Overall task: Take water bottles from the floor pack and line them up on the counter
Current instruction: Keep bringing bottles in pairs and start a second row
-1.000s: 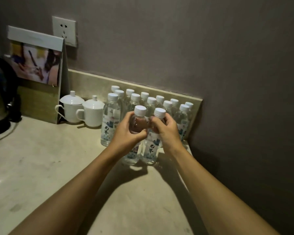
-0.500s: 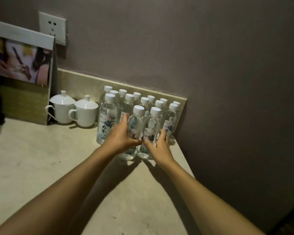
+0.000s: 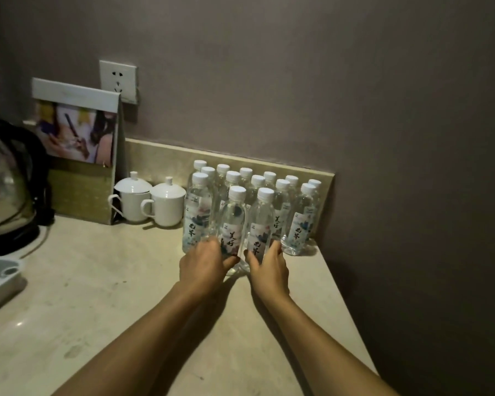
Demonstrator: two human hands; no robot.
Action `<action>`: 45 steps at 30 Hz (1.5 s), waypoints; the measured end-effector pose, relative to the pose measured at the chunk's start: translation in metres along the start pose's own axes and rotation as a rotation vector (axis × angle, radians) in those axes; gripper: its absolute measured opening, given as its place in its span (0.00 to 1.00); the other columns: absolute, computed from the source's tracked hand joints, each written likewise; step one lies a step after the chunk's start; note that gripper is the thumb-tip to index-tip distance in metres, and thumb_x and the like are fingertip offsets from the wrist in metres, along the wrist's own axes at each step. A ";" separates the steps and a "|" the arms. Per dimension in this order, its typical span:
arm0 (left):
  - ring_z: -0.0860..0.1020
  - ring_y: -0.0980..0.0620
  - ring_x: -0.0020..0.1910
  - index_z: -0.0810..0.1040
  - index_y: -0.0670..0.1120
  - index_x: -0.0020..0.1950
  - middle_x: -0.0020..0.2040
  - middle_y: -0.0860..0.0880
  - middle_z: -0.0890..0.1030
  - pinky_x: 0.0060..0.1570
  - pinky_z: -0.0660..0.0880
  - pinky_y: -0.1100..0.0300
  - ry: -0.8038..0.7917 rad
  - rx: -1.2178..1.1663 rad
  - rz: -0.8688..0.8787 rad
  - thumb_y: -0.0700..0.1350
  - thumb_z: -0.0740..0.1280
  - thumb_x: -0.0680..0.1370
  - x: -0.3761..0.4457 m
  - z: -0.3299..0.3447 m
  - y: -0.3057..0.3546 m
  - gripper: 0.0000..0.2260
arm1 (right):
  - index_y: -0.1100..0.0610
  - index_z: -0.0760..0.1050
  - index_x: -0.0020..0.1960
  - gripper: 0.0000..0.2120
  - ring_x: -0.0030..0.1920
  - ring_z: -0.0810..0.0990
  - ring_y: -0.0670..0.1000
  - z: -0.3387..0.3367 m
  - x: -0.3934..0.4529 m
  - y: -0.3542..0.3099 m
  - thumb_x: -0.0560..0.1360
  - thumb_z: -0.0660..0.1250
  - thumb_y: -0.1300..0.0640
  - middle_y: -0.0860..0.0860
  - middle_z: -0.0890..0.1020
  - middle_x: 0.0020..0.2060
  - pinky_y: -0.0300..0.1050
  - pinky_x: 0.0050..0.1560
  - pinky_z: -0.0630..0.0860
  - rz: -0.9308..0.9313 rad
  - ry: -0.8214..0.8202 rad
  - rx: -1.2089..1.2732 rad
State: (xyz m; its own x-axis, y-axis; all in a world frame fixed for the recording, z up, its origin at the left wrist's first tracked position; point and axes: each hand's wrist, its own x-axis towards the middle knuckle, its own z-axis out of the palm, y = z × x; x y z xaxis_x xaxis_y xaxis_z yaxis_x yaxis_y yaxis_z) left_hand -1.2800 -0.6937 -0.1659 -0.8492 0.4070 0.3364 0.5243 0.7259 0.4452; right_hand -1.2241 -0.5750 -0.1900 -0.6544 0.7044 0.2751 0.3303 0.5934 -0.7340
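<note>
Left hand [image 3: 205, 267] loosely wrapped around base of front-left bottle [image 3: 233, 230]; right hand [image 3: 269, 267] same on front-right bottle [image 3: 260, 232]. Both upright on counter [image 3: 97, 295], touching, just before bottle rows [image 3: 257, 190] at wall.

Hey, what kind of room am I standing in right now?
Probably a hotel room's refreshment corner. On the stone counter stand a glass electric kettle, two lidded white cups and rows of small water bottles, beside a printed stand-up card below a wall socket.
</note>
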 end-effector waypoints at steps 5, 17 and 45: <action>0.79 0.47 0.49 0.76 0.47 0.56 0.51 0.47 0.80 0.46 0.76 0.55 -0.011 0.130 0.083 0.59 0.64 0.78 0.007 -0.008 -0.002 0.17 | 0.56 0.59 0.69 0.27 0.65 0.69 0.59 0.000 0.001 -0.007 0.77 0.63 0.44 0.56 0.71 0.67 0.57 0.60 0.73 -0.022 -0.032 -0.151; 0.80 0.50 0.46 0.80 0.48 0.55 0.48 0.49 0.82 0.45 0.80 0.55 0.001 0.166 0.095 0.59 0.65 0.77 0.021 -0.001 -0.014 0.16 | 0.56 0.62 0.69 0.26 0.61 0.75 0.58 0.009 0.007 -0.024 0.77 0.64 0.44 0.55 0.75 0.64 0.52 0.54 0.75 0.050 0.009 -0.236; 0.79 0.53 0.41 0.82 0.50 0.50 0.43 0.50 0.81 0.45 0.78 0.57 0.022 0.085 0.205 0.57 0.63 0.79 0.043 0.011 -0.026 0.13 | 0.58 0.58 0.72 0.29 0.64 0.72 0.57 0.022 0.018 -0.024 0.79 0.59 0.41 0.56 0.72 0.67 0.51 0.56 0.73 0.037 -0.006 -0.376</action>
State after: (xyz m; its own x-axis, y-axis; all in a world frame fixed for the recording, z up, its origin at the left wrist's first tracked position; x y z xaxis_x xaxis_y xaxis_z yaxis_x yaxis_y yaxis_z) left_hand -1.3310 -0.6889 -0.1715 -0.7235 0.5393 0.4309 0.6777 0.6737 0.2948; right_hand -1.2591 -0.5853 -0.1809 -0.6411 0.7262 0.2481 0.5795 0.6701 -0.4639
